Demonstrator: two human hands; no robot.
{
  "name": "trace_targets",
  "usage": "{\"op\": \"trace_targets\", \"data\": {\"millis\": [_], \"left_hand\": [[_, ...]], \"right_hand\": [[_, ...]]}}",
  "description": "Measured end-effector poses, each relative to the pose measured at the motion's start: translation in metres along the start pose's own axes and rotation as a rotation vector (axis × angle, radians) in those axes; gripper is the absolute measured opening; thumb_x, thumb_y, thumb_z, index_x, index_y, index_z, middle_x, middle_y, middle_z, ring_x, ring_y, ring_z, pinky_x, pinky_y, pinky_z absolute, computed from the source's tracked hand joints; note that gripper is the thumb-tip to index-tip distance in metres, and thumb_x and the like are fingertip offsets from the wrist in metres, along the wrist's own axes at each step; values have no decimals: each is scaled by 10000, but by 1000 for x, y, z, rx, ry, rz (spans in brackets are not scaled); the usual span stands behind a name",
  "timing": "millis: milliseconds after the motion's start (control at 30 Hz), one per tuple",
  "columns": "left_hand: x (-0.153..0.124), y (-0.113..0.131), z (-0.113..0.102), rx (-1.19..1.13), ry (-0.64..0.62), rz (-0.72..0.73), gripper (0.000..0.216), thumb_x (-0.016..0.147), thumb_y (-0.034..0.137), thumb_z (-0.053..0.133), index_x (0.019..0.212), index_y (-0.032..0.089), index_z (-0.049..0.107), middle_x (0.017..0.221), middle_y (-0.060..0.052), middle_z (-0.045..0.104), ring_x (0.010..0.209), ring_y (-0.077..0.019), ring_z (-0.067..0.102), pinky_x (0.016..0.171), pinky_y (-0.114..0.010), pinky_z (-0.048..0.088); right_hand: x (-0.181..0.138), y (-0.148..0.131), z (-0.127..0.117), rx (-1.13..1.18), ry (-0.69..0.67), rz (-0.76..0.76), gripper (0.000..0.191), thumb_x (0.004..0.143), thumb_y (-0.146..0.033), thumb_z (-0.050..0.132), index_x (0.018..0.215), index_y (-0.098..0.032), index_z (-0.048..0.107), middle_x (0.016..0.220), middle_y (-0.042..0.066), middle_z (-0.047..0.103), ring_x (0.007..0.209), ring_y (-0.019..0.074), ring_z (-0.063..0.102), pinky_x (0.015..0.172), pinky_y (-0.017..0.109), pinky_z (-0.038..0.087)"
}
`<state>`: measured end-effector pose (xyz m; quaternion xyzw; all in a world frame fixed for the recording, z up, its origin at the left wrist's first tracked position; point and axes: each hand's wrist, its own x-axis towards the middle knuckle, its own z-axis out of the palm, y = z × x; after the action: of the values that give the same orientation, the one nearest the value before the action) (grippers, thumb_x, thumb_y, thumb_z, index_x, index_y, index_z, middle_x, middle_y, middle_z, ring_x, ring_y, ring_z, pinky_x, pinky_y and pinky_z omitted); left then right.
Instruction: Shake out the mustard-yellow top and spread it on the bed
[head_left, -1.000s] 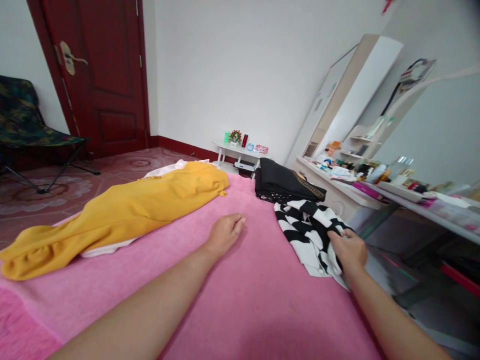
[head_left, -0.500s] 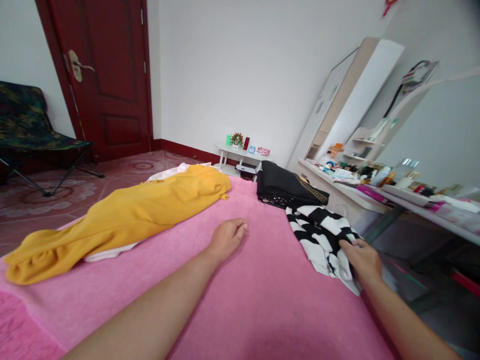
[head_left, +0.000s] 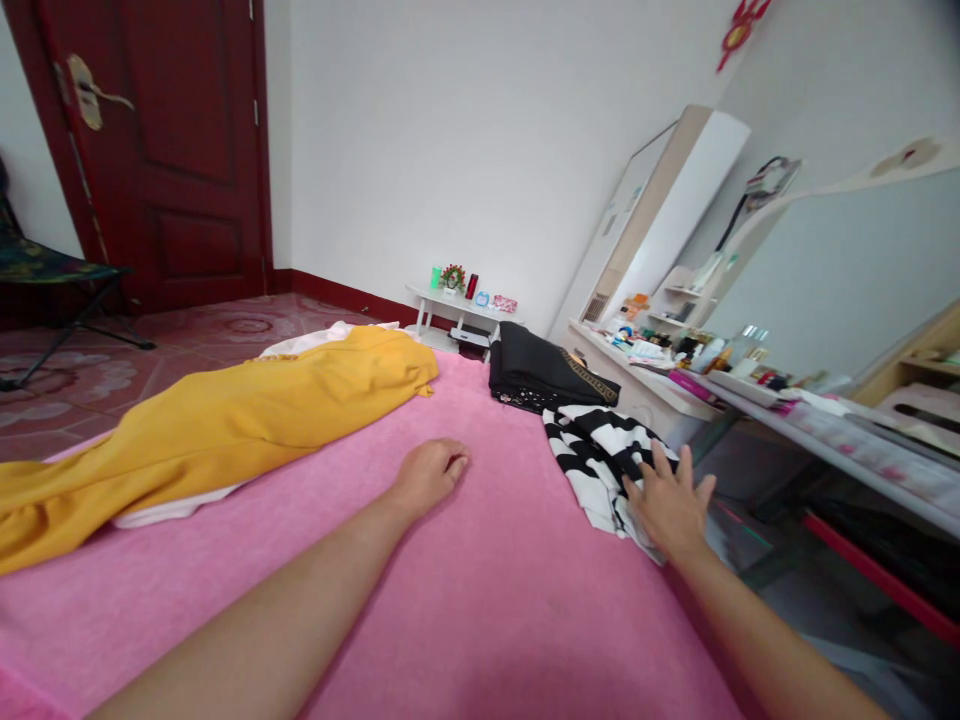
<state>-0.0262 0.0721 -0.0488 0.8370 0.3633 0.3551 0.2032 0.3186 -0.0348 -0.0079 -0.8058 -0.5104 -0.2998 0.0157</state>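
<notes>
Pink bedding covers the bed (head_left: 480, 600), with a yellow garment (head_left: 217, 420) lying across its left side. Near the middle, the left hand (head_left: 427, 475) rests on the cover, fingers loosely curled, holding nothing. Farther right, the right hand (head_left: 667, 505) lies flat, fingers spread, on a black-and-white striped garment (head_left: 600, 455) at the bed's edge, apparently only pressing it. Behind that sits a folded black garment (head_left: 540, 370).

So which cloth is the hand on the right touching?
Start at the pink bed and go to its right edge, near the dressing table. The right hand lies flat, fingers spread, on the black-and-white striped cloth. It is the only striped one; its neighbour is plain black.
</notes>
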Motion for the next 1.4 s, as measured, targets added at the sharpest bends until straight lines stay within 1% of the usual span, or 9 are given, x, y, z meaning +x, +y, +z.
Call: {"op": "trace_targets", "data": {"millis": [100, 200, 300, 467, 700, 833, 1133, 1267, 1400], "left_hand": [[-1, 1, 0, 12, -10, 15, 210, 843, 196, 455, 816, 185, 663, 849, -51, 677, 790, -174, 602, 706, -252, 409], [-1, 1, 0, 18, -24, 27, 207, 838, 184, 461, 811, 184, 666, 847, -54, 673, 800, -175, 599, 735, -258, 415], [0, 0, 1, 29, -31, 45, 206, 842, 188, 461, 808, 184, 664, 844, -52, 663, 797, -171, 593, 741, -255, 418], [1, -1, 2, 39, -47, 29, 199, 842, 204, 465, 795, 189, 657, 826, -44, 655, 785, -168, 591, 721, -247, 421], [0, -1, 2, 44, -57, -2, 205, 831, 203, 473, 850, 201, 677, 877, -44, 663, 819, -175, 596, 730, -258, 423], [-1, -4, 3, 35, -44, 3, 200, 807, 181, 492, 849, 203, 685, 882, -38, 665, 827, -177, 597, 731, -259, 433], [-10, 0, 0, 33, -78, -14, 208, 780, 163, 534, 897, 191, 703, 894, -53, 639, 819, -175, 586, 752, -266, 461], [-29, 10, -5, 87, -130, 40, 309, 769, 277, 605, 1063, 203, 672, 1072, -101, 601, 1014, -239, 550, 906, -347, 436], [-59, 14, -42, -44, -393, 239, 386, 760, 314, 644, 1138, 234, 639, 1289, -90, 525, 1204, -263, 463, 1030, -374, 349]], "right_hand": [[6, -2, -23, 33, 9, -217, 326, 886, -296, 379, 1042, -198, 648, 1457, 48, 375, 1373, 317, 188, 1083, 567, 80], [27, -3, -43, 300, -257, -280, 363, 884, -402, 406, 1005, -197, 679, 1180, 82, 635, 1125, 254, 538, 1026, 406, 307], [55, -5, -52, 631, -416, -180, 566, 908, -531, 277, 910, -175, 717, 981, 88, 705, 948, 221, 623, 885, 313, 429], [72, -27, -18, 476, -42, 42, 536, 897, -546, 311, 1270, -242, 548, 1379, 81, 475, 1285, 292, 370, 1037, 489, 278], [59, -50, 44, 228, -395, 2, 617, 856, -668, 242, 1419, -417, 264, 1561, 9, 72, 1399, 365, 56, 984, 710, 123], [53, -62, 34, 208, -470, 60, 628, 877, -615, 194, 1452, -361, 205, 1562, 50, 41, 1402, 363, 44, 982, 703, 134], [-21, -173, -8, 243, -385, -76, 612, 919, -459, 137, 1443, -188, 298, 1509, 117, 256, 1381, 304, 203, 1067, 559, 161], [-29, -178, -14, 307, -405, -101, 644, 903, -535, 135, 1455, -228, 264, 1525, 84, 223, 1382, 308, 209, 1062, 546, 203], [-29, -173, -15, 320, -382, -118, 638, 903, -533, 153, 1445, -224, 287, 1516, 93, 246, 1375, 300, 233, 1059, 540, 215]]}}
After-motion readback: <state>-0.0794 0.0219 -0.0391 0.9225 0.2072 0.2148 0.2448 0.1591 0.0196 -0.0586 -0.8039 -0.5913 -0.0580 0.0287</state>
